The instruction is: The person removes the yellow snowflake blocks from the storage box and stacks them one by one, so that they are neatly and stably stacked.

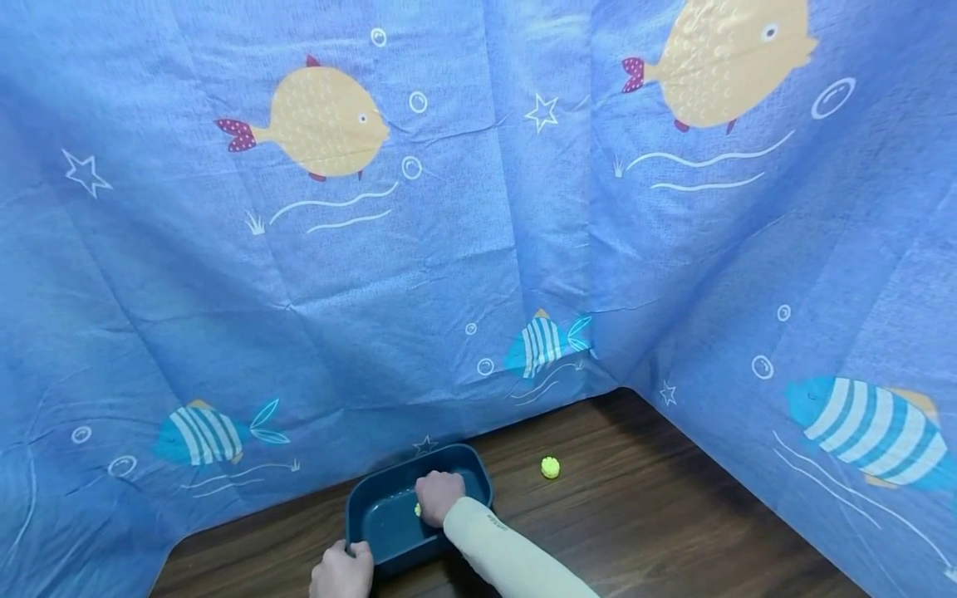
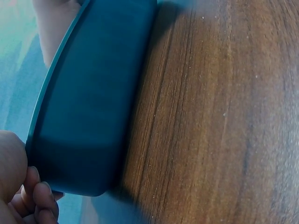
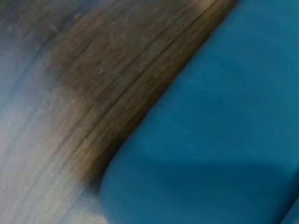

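Note:
A dark blue-green rectangular basin (image 1: 392,515) with rounded corners rests on the wooden surface. My left hand (image 1: 342,571) grips its rim at the near left corner; in the left wrist view, the curled fingers (image 2: 44,193) hold that corner from the outside. Inside the basin is my right hand (image 1: 441,497), fingers curled down. A bit of a small yellow piece (image 1: 417,509) peeks out at its fingers and appears held there, mostly hidden. The right wrist view shows only the basin's outer wall (image 3: 201,154), not the hand.
A small bright yellow-green piece with a bumpy edge (image 1: 550,468) lies on the brown wooden surface (image 1: 635,498), right of the basin. Blue fish-print cloth (image 1: 419,266) hangs behind and along the right side, close to the basin's far edge.

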Demonstrator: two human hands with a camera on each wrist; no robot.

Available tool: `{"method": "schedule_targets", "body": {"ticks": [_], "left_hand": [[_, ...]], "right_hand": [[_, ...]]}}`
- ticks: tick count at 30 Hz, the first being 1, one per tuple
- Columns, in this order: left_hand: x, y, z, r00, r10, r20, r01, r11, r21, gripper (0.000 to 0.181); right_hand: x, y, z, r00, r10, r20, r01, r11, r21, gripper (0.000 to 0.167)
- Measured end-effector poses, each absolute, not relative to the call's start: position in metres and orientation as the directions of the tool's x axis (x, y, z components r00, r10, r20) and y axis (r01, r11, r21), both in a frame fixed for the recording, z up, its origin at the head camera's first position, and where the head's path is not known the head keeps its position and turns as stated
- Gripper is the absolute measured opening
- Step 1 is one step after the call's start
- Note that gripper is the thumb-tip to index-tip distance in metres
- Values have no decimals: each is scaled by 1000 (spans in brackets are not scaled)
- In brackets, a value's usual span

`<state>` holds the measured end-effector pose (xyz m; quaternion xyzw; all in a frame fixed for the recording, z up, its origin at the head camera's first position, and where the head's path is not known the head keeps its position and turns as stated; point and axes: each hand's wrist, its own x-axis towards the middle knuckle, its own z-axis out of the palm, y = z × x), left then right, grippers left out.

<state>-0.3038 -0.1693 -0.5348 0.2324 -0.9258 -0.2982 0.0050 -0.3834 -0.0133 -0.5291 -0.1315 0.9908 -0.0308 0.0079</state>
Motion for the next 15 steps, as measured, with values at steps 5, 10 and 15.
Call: {"method": "schedule_targets", "body": {"ticks": [5,10,15], "left_hand": [[-303,-170,-537,-901,-418,-114,-405,719,565,45],[-304,-169,-537,-900,-419,-117,-409,723,557,46],[-304,-169,-535,-899,-420,-127,-416,725,548,46]], "right_hand": [[-376,-5,-520,-970,-217,-110,-196,965,-174,22],[-371,4,-514,-963,-248,-102,-225,954,-200,18],[-378,21,-511,-936,-351,-31,-330,904,-273,26]]}}
